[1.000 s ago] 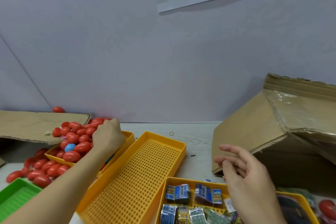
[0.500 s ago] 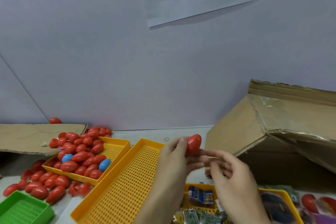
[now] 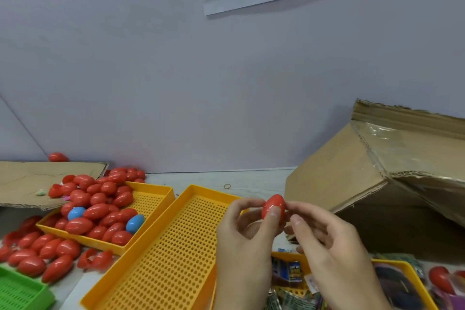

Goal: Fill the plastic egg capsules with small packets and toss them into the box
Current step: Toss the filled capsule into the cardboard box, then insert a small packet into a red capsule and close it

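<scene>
A red egg capsule point(image 3: 273, 205) is held upright between both hands above the table. My left hand point(image 3: 245, 241) pinches it from the left with thumb and fingers. My right hand point(image 3: 332, 254) touches its right side with fingertips curled round it. The capsule looks closed. Small packets point(image 3: 290, 270) lie in a yellow tray point(image 3: 407, 265) below my hands, partly hidden by them. The big cardboard box point(image 3: 377, 184) stands at the right, its opening facing me.
A yellow tray point(image 3: 153, 192) heaped with red capsules point(image 3: 97, 210) and two blue ones sits at the left, more red capsules spilled around it. An empty perforated yellow tray point(image 3: 171, 254) lies in the middle. A green tray point(image 3: 20, 292) is at the bottom left, flat cardboard point(image 3: 30, 181) behind.
My left hand left the capsule pile and brought a red capsule to the middle. My right hand rose to meet it, and both now hold the capsule.
</scene>
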Demonstrator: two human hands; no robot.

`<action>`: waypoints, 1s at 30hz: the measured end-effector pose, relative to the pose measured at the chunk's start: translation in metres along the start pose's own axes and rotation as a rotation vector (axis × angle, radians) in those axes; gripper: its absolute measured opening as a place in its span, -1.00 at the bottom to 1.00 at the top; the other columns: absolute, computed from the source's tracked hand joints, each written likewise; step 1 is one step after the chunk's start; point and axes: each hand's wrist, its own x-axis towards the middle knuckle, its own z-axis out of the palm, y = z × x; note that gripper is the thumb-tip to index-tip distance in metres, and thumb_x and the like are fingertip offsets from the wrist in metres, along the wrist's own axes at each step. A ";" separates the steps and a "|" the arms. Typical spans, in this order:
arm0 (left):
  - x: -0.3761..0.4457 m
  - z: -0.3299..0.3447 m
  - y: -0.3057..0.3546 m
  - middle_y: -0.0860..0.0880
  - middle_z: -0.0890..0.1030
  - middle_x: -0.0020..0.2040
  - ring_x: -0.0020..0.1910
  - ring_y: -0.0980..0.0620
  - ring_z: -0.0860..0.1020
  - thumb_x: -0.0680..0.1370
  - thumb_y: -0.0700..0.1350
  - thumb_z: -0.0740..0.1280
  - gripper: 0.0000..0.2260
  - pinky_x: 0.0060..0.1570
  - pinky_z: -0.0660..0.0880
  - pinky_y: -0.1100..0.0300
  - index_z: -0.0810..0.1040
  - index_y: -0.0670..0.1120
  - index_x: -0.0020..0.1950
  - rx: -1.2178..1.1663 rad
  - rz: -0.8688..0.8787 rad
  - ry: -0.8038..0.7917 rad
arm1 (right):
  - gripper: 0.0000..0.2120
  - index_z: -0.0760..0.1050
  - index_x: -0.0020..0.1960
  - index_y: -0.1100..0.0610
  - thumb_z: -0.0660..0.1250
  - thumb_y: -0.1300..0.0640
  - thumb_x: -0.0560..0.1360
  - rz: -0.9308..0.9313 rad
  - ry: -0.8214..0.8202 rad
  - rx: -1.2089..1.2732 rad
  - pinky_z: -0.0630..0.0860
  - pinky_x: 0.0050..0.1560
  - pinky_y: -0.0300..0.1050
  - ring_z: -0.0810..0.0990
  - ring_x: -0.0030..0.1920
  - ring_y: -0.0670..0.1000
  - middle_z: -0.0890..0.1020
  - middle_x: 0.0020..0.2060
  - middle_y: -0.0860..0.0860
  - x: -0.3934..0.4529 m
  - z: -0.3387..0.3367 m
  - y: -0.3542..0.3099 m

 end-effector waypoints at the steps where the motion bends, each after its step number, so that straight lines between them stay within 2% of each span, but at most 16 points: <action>1: -0.001 0.001 -0.001 -0.09 0.72 -0.18 -0.21 -0.06 0.71 0.44 -0.26 0.51 -0.86 -0.24 0.62 0.25 0.61 -0.09 -0.09 0.054 0.047 -0.009 | -0.79 0.62 -0.06 -0.15 0.33 0.16 0.56 -0.005 0.000 0.021 0.62 -0.12 -0.22 0.68 -0.11 -0.18 0.70 -0.17 -0.24 0.000 0.000 0.000; 3: -0.001 0.003 -0.005 -0.04 0.70 -0.17 -0.21 -0.05 0.70 0.40 -0.26 0.55 -0.78 -0.24 0.61 0.24 0.60 0.03 -0.17 0.145 0.148 -0.030 | -0.74 0.60 -0.05 -0.16 0.32 0.22 0.56 -0.017 -0.016 0.063 0.59 -0.24 -0.32 0.68 -0.14 -0.21 0.70 -0.17 -0.25 0.001 -0.002 0.001; 5: -0.001 0.004 -0.006 -0.01 0.68 -0.18 -0.19 -0.06 0.69 0.39 -0.26 0.56 -0.73 -0.27 0.60 0.26 0.59 0.09 -0.19 0.195 0.230 -0.058 | -0.70 0.57 -0.03 -0.18 0.33 0.25 0.55 -0.025 -0.033 0.089 0.55 -0.27 -0.38 0.68 -0.14 -0.22 0.70 -0.16 -0.27 0.001 -0.003 0.000; 10: -0.001 0.005 -0.004 -0.03 0.66 -0.23 -0.25 -0.02 0.68 0.39 -0.25 0.56 -0.73 -0.33 0.55 0.32 0.58 0.09 -0.20 0.178 0.281 -0.090 | -0.72 0.60 -0.03 -0.16 0.36 0.25 0.52 -0.055 -0.027 0.143 0.54 -0.27 -0.39 0.69 -0.16 -0.18 0.73 -0.19 -0.19 0.001 -0.005 -0.002; 13: -0.003 0.006 -0.002 -0.04 0.67 -0.23 -0.23 -0.03 0.69 0.40 -0.21 0.56 -0.74 -0.31 0.57 0.31 0.58 0.13 -0.14 0.150 0.272 -0.093 | -0.83 0.63 -0.03 -0.13 0.37 0.11 0.46 -0.071 -0.001 0.182 0.54 -0.28 -0.40 0.70 -0.16 -0.18 0.73 -0.20 -0.17 0.001 -0.004 -0.005; 15: -0.005 0.006 0.000 -0.04 0.68 -0.20 -0.22 0.02 0.70 0.42 -0.19 0.55 -0.72 -0.29 0.57 0.33 0.60 0.18 -0.07 0.139 0.268 -0.120 | -0.79 0.64 -0.01 -0.12 0.36 -0.01 0.36 -0.076 0.014 0.203 0.54 -0.29 -0.40 0.70 -0.16 -0.18 0.73 -0.19 -0.16 0.001 -0.003 -0.006; 20: -0.007 0.006 0.003 0.01 0.71 -0.15 -0.19 0.10 0.70 0.49 -0.25 0.47 -0.76 -0.21 0.58 0.36 0.63 0.10 0.00 0.145 0.282 -0.206 | -0.75 0.68 -0.03 -0.10 0.35 -0.06 0.33 -0.090 0.075 0.235 0.53 -0.32 -0.41 0.68 -0.13 -0.20 0.73 -0.16 -0.16 0.002 -0.006 -0.005; 26: -0.008 0.006 0.001 0.00 0.72 -0.13 -0.11 0.05 0.71 0.53 -0.25 0.42 -0.80 -0.12 0.60 0.32 0.61 0.02 0.06 0.120 0.250 -0.229 | -0.80 0.70 -0.06 -0.16 0.37 0.00 0.38 -0.121 0.072 0.251 0.53 -0.29 -0.42 0.67 -0.09 -0.22 0.73 -0.13 -0.17 0.002 -0.007 -0.003; 28: -0.007 0.006 0.001 -0.03 0.73 -0.10 -0.07 0.02 0.71 0.58 -0.24 0.36 -0.84 -0.09 0.61 0.28 0.59 -0.01 0.08 0.099 0.217 -0.233 | -0.78 0.69 -0.05 -0.22 0.40 0.09 0.42 -0.152 0.066 0.229 0.55 -0.26 -0.40 0.68 -0.10 -0.17 0.73 -0.14 -0.13 0.001 -0.006 -0.003; 30: -0.007 0.005 0.001 -0.07 0.73 -0.07 -0.03 -0.03 0.70 0.61 -0.23 0.31 -0.87 -0.04 0.63 0.21 0.58 -0.03 0.09 0.079 0.172 -0.247 | -0.76 0.67 -0.03 -0.22 0.41 0.08 0.40 -0.178 0.060 0.189 0.60 -0.20 -0.30 0.69 -0.11 -0.07 0.72 -0.16 -0.06 0.000 -0.004 -0.003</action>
